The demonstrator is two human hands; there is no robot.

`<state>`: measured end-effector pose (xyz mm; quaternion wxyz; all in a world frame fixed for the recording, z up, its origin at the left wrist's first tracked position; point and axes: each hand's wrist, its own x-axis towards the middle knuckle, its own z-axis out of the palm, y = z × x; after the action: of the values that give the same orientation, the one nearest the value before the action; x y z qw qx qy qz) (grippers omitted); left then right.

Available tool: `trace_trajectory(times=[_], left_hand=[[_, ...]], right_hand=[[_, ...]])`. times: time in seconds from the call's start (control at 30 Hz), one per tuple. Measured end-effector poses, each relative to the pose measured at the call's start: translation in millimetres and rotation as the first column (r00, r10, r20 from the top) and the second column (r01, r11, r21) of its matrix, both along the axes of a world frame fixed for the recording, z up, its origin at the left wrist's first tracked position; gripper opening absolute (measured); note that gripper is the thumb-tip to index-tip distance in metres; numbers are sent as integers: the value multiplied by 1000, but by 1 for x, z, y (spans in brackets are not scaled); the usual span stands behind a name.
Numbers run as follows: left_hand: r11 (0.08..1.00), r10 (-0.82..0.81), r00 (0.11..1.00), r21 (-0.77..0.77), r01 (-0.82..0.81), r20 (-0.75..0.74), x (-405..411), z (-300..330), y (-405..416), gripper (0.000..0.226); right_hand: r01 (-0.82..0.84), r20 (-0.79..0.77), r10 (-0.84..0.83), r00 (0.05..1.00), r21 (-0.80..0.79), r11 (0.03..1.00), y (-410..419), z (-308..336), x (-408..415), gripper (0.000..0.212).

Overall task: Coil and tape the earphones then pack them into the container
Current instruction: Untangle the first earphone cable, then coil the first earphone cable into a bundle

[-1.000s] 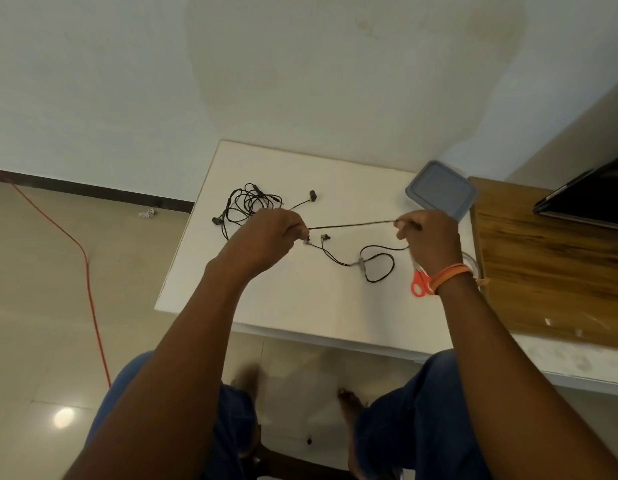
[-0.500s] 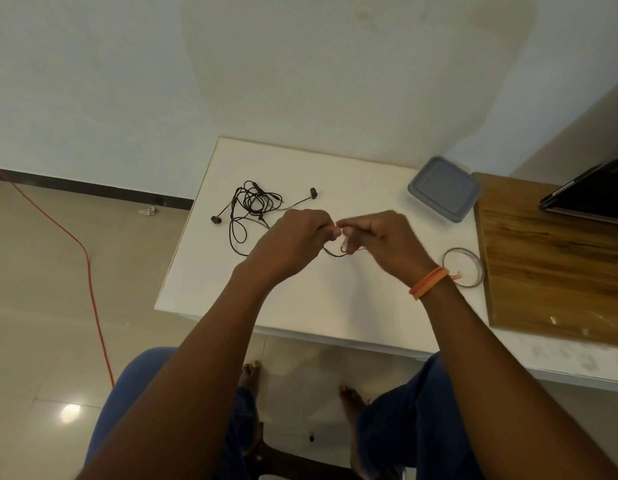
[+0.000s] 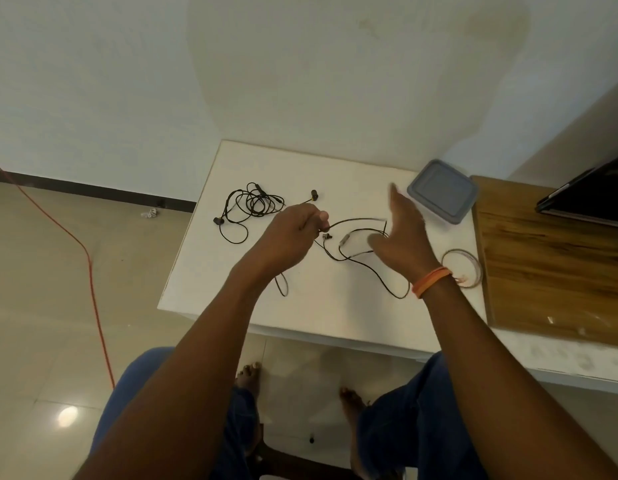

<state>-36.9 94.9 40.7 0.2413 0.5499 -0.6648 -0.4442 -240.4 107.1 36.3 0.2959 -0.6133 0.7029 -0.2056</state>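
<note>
My left hand [image 3: 293,230] pinches the black cable of an earphone [image 3: 356,252] above the white table [image 3: 321,306]. That cable loops loosely across the table towards my right wrist. With its fingers straight, my right hand [image 3: 401,233] hovers over the loops and holds nothing. A second, tangled black earphone [image 3: 252,206] lies at the table's far left. The grey lidded container [image 3: 442,190] sits at the far right of the table. A roll of clear tape [image 3: 463,268] lies beside my right wrist.
A wooden board [image 3: 549,258] adjoins the table on the right, with a dark tablet or laptop [image 3: 587,199] at its far edge. An orange cord [image 3: 89,271] runs across the tiled floor on the left. My knees and bare feet show below the table.
My hands were together pinching the cable half a second ago. Now my right hand has let go, opened and moved right, and the cable has dropped in loose loops on the table.
</note>
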Motion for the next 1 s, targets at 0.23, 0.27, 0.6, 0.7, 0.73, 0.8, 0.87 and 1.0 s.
trace_trajectory(times=[0.23, 0.27, 0.6, 0.7, 0.73, 0.8, 0.87, 1.0], left_hand=[[1000, 19, 989, -9, -20, -149, -6, 1, -4, 32], [1000, 15, 988, -4, -16, -151, -4, 2, -5, 32], [999, -40, 998, 2, 40, 47, 12, 0, -5, 24], [1000, 4, 1000, 0, -4, 2, 7, 0, -5, 26], [1000, -4, 1000, 1, 4, -5, 5, 0, -5, 26], [1000, -23, 999, 19, 24, -40, 2, -1, -5, 25], [998, -16, 994, 55, 22, -108, 0, 0, -6, 27], [984, 11, 968, 172, 34, -251, 5, 5, -5, 25]], right_hand=[[-263, 158, 297, 942, -205, 943, 6, 7, 27, 24], [-236, 204, 272, 940, -184, 954, 4, 8, 23, 23], [316, 99, -312, 945, -26, 948, -10, -4, -32, 43], [5, -38, -6, 999, -32, 999, -7, -3, -14, 88], [-90, 26, 92, 995, -58, 994, -4, 0, -4, 90], [-179, 208, 199, 958, -112, 977, 1, 2, 13, 66], [-212, 198, 254, 947, -209, 955, 5, 3, 25, 34], [-123, 181, 180, 967, -289, 949, 2, 4, 23, 15]])
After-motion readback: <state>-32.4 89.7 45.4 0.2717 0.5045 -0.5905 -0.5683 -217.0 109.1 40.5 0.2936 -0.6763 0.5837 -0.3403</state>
